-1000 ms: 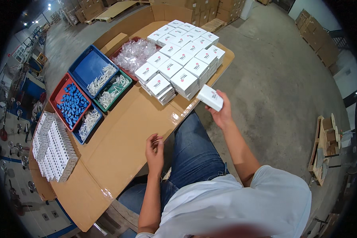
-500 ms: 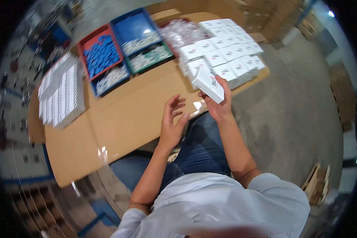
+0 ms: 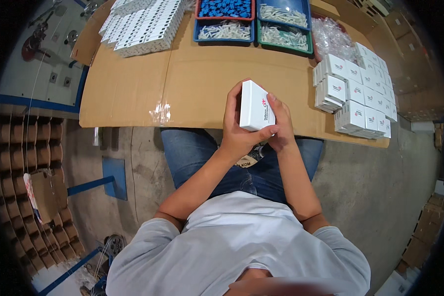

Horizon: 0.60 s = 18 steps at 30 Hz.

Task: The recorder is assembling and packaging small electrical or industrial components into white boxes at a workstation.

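Observation:
Between my hands, above the near edge of the cardboard-covered table (image 3: 207,93), is a small white box (image 3: 255,109) with dark and red print. My left hand (image 3: 233,126) wraps the box's left side, its thumb across the lower edge. My right hand (image 3: 283,127) grips it from the right, fingers along that side. The box looks closed and is tilted. To the right, stacks of similar white boxes (image 3: 365,93) stand in rows at the table's edge.
At the far side are a red tray of blue pieces (image 3: 225,9), a blue tray (image 3: 224,32) and a green-edged tray (image 3: 285,38) of small pale pieces. Clear plastic bags (image 3: 330,38) fill a reddish bin. Packed long white boxes (image 3: 150,27) stand far left.
My left hand, open and apart before, now holds the white box together with my right. The box has come between both hands, and the view has swung toward the right.

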Available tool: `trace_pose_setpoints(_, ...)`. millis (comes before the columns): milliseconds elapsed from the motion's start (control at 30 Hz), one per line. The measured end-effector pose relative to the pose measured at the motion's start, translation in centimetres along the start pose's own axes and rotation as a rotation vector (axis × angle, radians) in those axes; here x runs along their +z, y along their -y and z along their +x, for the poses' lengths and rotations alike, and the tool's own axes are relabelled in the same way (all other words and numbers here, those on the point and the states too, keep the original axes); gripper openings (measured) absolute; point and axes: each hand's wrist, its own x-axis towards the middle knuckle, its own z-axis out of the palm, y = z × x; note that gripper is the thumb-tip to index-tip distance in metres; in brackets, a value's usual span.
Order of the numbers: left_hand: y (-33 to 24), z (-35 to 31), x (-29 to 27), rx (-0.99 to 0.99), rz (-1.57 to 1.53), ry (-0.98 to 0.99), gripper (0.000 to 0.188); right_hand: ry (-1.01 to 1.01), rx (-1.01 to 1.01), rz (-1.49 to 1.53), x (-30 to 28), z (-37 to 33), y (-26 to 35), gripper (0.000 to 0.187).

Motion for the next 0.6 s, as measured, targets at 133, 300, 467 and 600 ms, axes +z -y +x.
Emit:
trace_pose_setpoints(133, 0.9, 0.0, -0.6, 0.060, 0.133, -0.015, 0.111, 0.030, 0.077, 0.047, -0.4, 0.4, -1.2, 0.047)
trace_pose_setpoints(300, 1.5, 0.2, -0.8, 0.060, 0.187, -0.023, 0.124, 0.031, 0.065, 0.005, -1.2, 0.3, -1.5, 0.039)
trace_pose_setpoints(467, 2.0, 0.4, -1.1, 0.005, 0.116, -0.035, 0.124, -0.009, -0.156, -0.234, -1.2, 0.4, -2.0, 0.037)
trace_pose_setpoints(600, 1.8, 0.8, -1.9, 0.201, 0.358, -0.030, 0.118, 0.098, -0.135, -0.157, -0.2, -1.0, 0.7, 0.038)
